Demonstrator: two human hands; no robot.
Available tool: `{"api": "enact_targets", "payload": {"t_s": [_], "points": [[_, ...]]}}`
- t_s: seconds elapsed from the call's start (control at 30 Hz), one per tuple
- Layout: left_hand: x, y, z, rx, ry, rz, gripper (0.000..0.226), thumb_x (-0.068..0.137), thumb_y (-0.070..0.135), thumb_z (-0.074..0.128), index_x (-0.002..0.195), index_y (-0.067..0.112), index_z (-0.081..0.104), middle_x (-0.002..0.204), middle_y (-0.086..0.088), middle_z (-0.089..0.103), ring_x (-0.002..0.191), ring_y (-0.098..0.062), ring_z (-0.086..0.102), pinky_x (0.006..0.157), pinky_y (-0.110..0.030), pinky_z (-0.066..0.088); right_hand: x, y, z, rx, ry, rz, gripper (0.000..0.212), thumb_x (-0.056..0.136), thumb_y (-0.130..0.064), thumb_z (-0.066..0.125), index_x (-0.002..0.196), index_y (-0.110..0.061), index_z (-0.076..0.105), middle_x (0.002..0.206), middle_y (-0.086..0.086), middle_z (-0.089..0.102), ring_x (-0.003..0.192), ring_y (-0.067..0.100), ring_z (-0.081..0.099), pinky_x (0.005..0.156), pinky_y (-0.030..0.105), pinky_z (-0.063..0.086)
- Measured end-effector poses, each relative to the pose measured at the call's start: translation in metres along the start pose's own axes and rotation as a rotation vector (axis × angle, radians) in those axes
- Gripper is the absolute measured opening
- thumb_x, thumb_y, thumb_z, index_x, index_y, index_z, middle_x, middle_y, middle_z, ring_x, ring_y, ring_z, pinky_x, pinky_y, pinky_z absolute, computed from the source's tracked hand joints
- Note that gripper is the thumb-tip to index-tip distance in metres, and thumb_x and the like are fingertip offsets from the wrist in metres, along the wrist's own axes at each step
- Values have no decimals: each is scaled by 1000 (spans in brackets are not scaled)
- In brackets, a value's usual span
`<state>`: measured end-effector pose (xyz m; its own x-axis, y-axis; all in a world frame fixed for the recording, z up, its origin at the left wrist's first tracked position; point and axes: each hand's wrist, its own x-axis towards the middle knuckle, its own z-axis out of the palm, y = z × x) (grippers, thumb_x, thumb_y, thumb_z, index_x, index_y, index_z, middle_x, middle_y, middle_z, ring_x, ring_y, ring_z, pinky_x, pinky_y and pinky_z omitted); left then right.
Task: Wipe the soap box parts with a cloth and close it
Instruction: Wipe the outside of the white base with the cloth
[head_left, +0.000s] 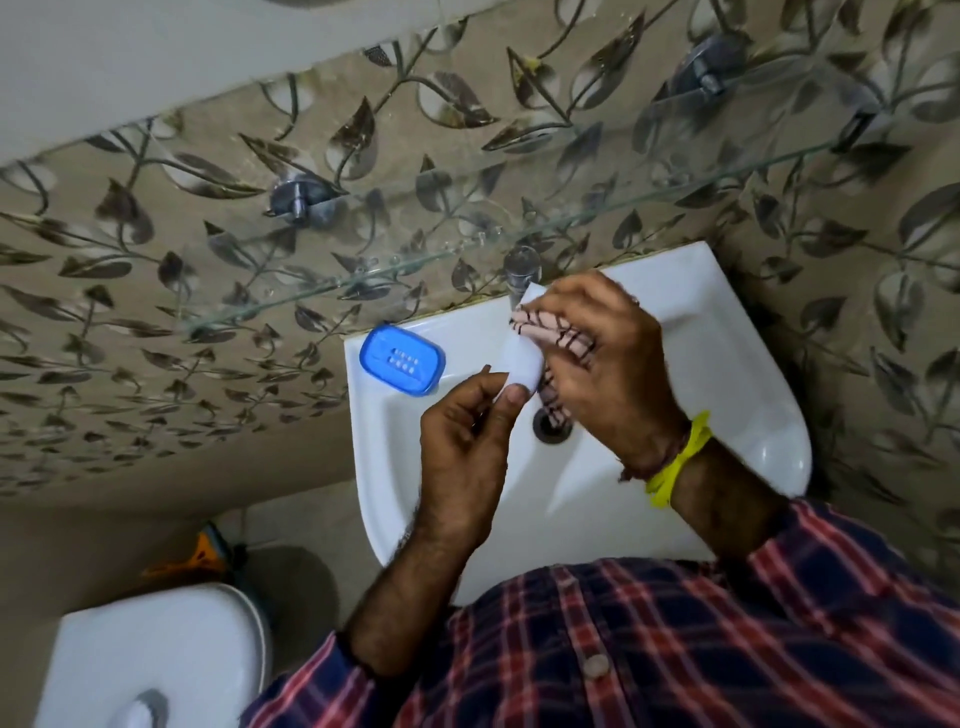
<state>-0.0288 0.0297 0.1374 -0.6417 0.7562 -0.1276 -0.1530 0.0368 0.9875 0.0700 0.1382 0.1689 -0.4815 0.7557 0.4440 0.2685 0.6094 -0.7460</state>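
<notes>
While the wipe is under way, we record the scene by size, and first the white sink (727, 364), which fills the centre and right of the frame. On its rim at centre left lies the blue soap box part (402, 359), slotted face up, untouched and apart from both hands. Over the basin the right hand (608, 364) grips the striped cloth (558, 338), fingers curled round it and pressing it against the white soap box part (519, 364). Lower down, the left hand (467, 441) pinches that white part by its near end between thumb and fingers. We judge one part mid-wipe; whether the blue part is already wiped we cannot tell, and closing the box is not yet done
</notes>
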Motion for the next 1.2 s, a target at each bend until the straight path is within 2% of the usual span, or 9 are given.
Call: {"api": "enact_targets", "payload": {"t_s": [0.13,0.3,0.43,0.53,0.6,0.73,0.9,1.0,1.2], "points": [[1,0,-9,-63,-62,44,12,92,13,70,93,18,80,96,-2,78,99,-18,69,90,-29,54,-29,-17,2,-122,-105,-147,28,81,-6,67,108,-6,74,107,9,68,97,29,67,82,42,57],[-3,-6,-6,-19,-46,3,13,88,14,72,89,23,82,99,2,79,128,-24,62,108,-37,49,-4,-4,2,-102,-36,-17,24,85,-11,64,105,-9,76,108,7,69,102,28,65,87,43,53],[-2,-4,-11,-104,-58,30,13,88,15,69,90,21,81,96,-2,79,101,-18,72,90,-30,57,-30,-12,7,-123,-49,-154,29,80,-4,67,107,-6,75,106,8,70,97,31,62,86,38,54],[-3,-10,-12,-72,-52,5,10,87,21,74,93,16,80,105,-11,78,119,-35,66,105,-43,53,-8,-3,6,-88,-31,-52,26,80,-7,68,104,-10,77,104,6,69,98,30,62,87,38,52],[-5,-12,-11,-60,-66,17,15,85,29,75,93,17,79,103,-9,77,112,-28,68,100,-38,53,0,0,5,-56,-16,26,22,81,-7,70,101,-11,78,103,5,69,98,29,62,87,41,51],[-3,-10,-17,-116,-111,59,11,89,28,71,95,22,79,99,1,79,98,-15,70,89,-27,54,-18,-8,4,-83,-45,-100,27,79,-7,73,105,-12,76,105,4,66,102,28,59,85,39,52],[-4,-16,-23,-87,-113,34,9,88,32,73,93,26,77,97,6,77,98,-16,68,90,-32,54,9,9,1,233,-88,152,16,82,-6,78,98,-6,78,108,11,71,118,17,62,103,34,50],[-6,-13,-28,-95,-129,29,13,88,37,75,92,25,77,96,7,77,95,-12,68,88,-29,53,11,12,-5,482,-222,282,21,83,-3,77,102,1,70,107,14,74,100,13,71,90,22,54],[-5,-7,-15,-7,-110,15,10,91,25,75,100,22,76,98,0,78,93,-16,72,81,-28,56,-4,6,5,458,-173,311,25,81,-4,80,104,-2,72,108,9,74,111,14,69,98,27,53]]}}
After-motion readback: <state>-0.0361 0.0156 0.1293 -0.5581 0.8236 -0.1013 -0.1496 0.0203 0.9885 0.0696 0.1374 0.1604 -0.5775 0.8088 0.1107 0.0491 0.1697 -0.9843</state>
